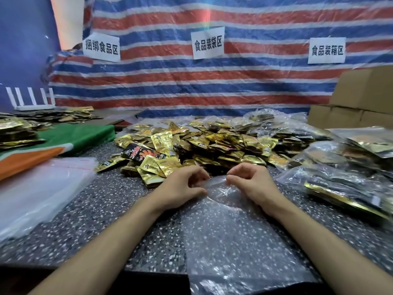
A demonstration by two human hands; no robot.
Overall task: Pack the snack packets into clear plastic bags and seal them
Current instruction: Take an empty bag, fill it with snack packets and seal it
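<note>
Head view: left hand (182, 186), right hand (251, 184) pinch one clear bag (231, 231) mouth.

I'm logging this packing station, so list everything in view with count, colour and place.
snack packets: large loose heap, gold and black, table centre
second packet pile: one, gold and black, far left
clear plastic bag: one, transparent, front centre, empty
stack of empty bags: one, clear, front left
filled bags: several, clear, right side
cloth: one, green and orange, left
cardboard boxes: several, brown, back right
paper signs: three, white, on the tarp
tarp: one, red-white-blue striped, backdrop
rack: one, white, back left
table: one, dark speckled, under everything
left hand: one, pinching the bag's top edge
right hand: one, pinching the same edge
</note>
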